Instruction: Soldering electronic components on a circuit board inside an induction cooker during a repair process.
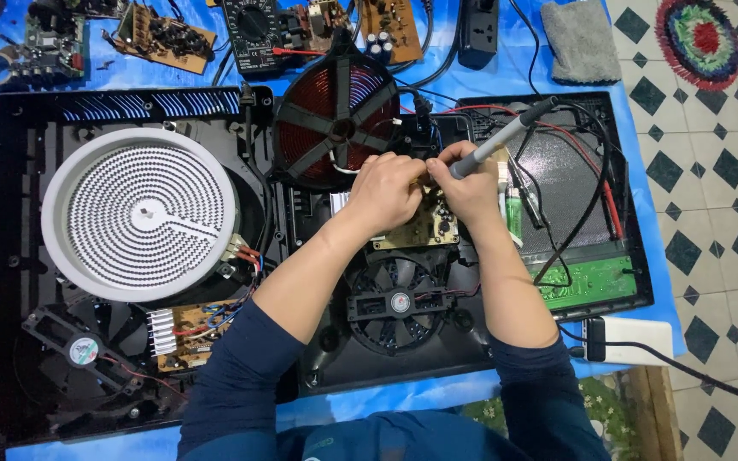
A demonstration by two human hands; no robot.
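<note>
Grey and slim, the soldering iron (500,139) sits pinched in my right hand (471,192), its handle slanting up toward one o'clock and its tip buried at the spot where both hands meet. My left hand (386,189) is curled with its fingers pressed down on the yellowish circuit board (424,229), which lies at the middle of the open black casing (10,171); I cannot tell whether those fingers also pinch a wire or a strand of solder, since the knuckles hide it. From where I watch, the closest danger is the hot tip: the two hands touch, so a small slip could burn a left fingertip or smear solder across neighbouring joints on the board. Just at eleven o'clock of the hands lies the red copper coil (335,115), and a white lead runs from it toward the work; a stray brush of the iron could scorch that insulation. At three o'clock, red and black wires (595,171) loop over the casing, and the iron's own cord trails through them, so a snag might tug the iron off its mark. At six o'clock sits the black fan (399,303), and far out at nine o'clock the white round heating plate (140,213), both well apart from the tip.
</note>
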